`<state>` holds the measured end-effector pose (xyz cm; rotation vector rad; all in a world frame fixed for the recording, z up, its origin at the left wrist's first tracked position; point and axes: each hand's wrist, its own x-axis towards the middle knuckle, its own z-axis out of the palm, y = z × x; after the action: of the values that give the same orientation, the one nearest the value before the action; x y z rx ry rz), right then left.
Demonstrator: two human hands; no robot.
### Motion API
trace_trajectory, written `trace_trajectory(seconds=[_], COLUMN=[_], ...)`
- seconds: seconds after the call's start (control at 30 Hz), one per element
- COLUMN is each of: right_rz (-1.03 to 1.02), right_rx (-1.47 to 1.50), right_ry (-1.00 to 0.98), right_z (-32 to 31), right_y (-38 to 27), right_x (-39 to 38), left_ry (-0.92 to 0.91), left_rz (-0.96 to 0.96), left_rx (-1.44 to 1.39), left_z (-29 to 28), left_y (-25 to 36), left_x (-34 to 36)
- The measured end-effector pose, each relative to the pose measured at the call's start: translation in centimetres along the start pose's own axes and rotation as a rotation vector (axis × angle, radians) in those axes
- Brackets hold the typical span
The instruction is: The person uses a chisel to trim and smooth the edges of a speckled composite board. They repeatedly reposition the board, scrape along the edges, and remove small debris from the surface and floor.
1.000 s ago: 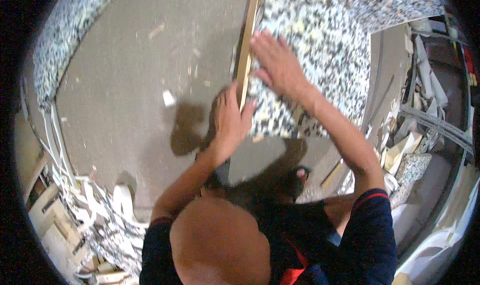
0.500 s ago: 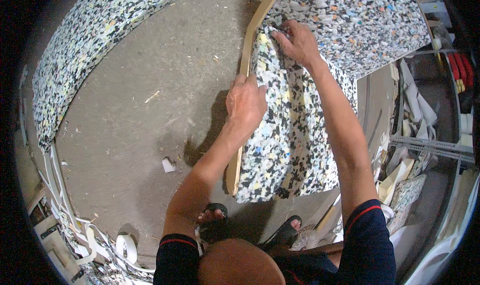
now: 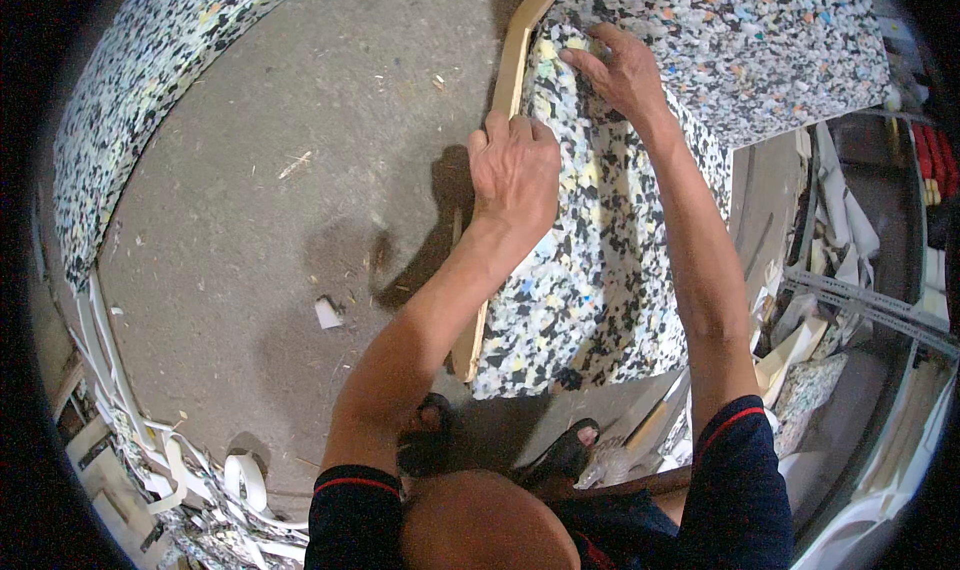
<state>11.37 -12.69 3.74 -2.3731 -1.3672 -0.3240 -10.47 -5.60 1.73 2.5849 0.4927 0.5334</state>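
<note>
A thick speckled foam sheet (image 3: pixel 545 280) in white, black and pale colours lies before me, with a trough running down it. A pale wooden board edge (image 3: pixel 513 60) runs along its left side. My left hand (image 3: pixel 513 170) is closed over this edge, its fingers curled around foam and wood; the fingertips are hidden. Farther up, my right hand (image 3: pixel 630 75) rests on the foam near its upper left part, thumb and forefinger apart. Its other fingers are partly hidden. The upper foam panel (image 3: pixel 760 50) continues to the far right at an angle.
Another speckled foam piece (image 3: pixel 150 100) curves along the far left. White strips and scraps (image 3: pixel 170 470) lie at the lower left, with a white roll (image 3: pixel 245 482) beside them. Offcuts (image 3: pixel 800 360) and a metal rail (image 3: pixel 870 305) are at the right. A small white scrap (image 3: pixel 327 313) lies on the floor.
My left hand has slid up along the wood-backed edge and turned more over it. My right hand has shifted slightly up and right, its thumb and forefinger spread. The view has shifted slightly.
</note>
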Motion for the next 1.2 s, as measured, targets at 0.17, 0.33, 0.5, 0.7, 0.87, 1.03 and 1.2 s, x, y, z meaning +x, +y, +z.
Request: trace_trajectory(seconds=[0.17,0.33,0.5,0.7,0.87,1.03,1.2], right_rz=[0.08,0.186,0.233,0.365,0.395,0.227,0.256], right_rx=[-0.086,-0.203,-0.324,-0.414,-0.398,-0.297,-0.159], right_ry=[-0.217,-0.378,-0.471,-0.443,-0.375,-0.021,0.176], right_z=[-0.4,-1.0,0.0,1.4,2.0,3.9,6.1], right_y=[0.4,-0.7,-1.7,-2.6,-2.0,0.2,1.0], right_x=[0.5,1.8,2.4,1.6,1.0,-1.1,-2.4], left_ry=[-0.008,0.013,-0.122,-0.08,-0.038,0.054,0.081], left_rz=[-0.077,-0.12,-0.117,-0.136,-0.109,-0.071,-0.013], left_rx=[0.016,-0.078,-0.135,-0.141,-0.203,-0.179,-0.189], left_z=[0.9,0.9,0.9,1.8,2.3,3.1,3.4], left_y=[-0.4,-1.1,-1.5,-1.4,-1.7,-1.6,-2.2], left_x=[0.1,0.2,0.4,0.7,1.1,0.7,0.4])
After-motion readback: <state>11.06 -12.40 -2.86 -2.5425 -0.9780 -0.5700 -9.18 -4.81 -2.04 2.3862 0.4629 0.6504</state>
